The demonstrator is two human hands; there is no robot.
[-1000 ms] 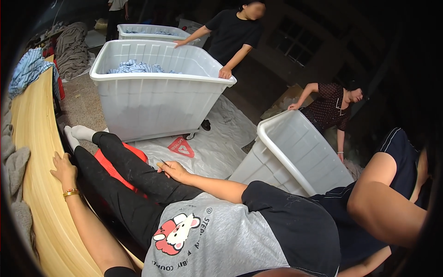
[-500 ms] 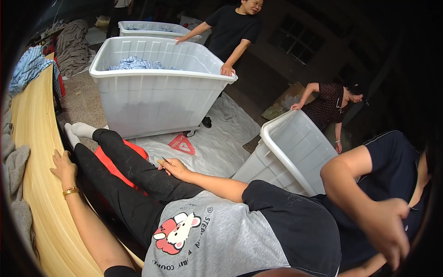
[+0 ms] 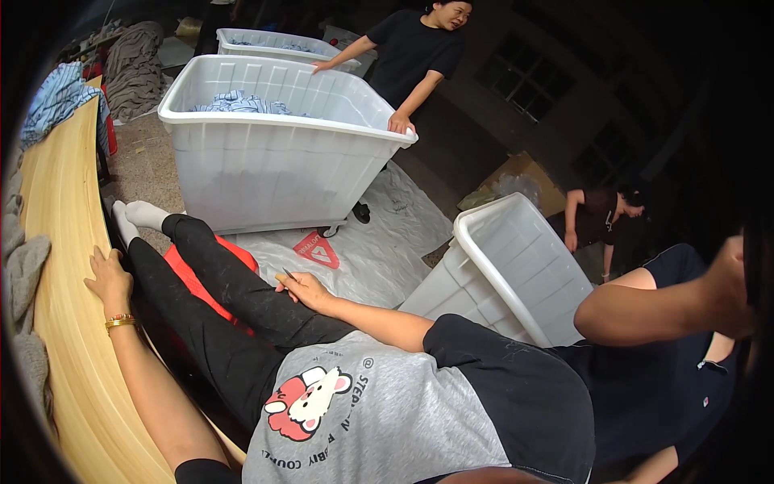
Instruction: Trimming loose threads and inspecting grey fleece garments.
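The black fabric trousers (image 3: 256, 294) could be snagged if the thin, dark tool (image 3: 290, 275), gripped beside them by the fingers of the right hand (image 3: 308, 293), were jolted, the left hand (image 3: 111, 279) being spread open on the pale wood-grain tabletop (image 3: 72, 218).

Wooden table (image 3: 64, 202), striped cloth (image 3: 58, 103) atop, grey fabric (image 3: 27, 270) perhaps

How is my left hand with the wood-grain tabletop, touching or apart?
Touching: the head view shows your left hand laid on the wood-grain tabletop near its edge, with no visible gap.
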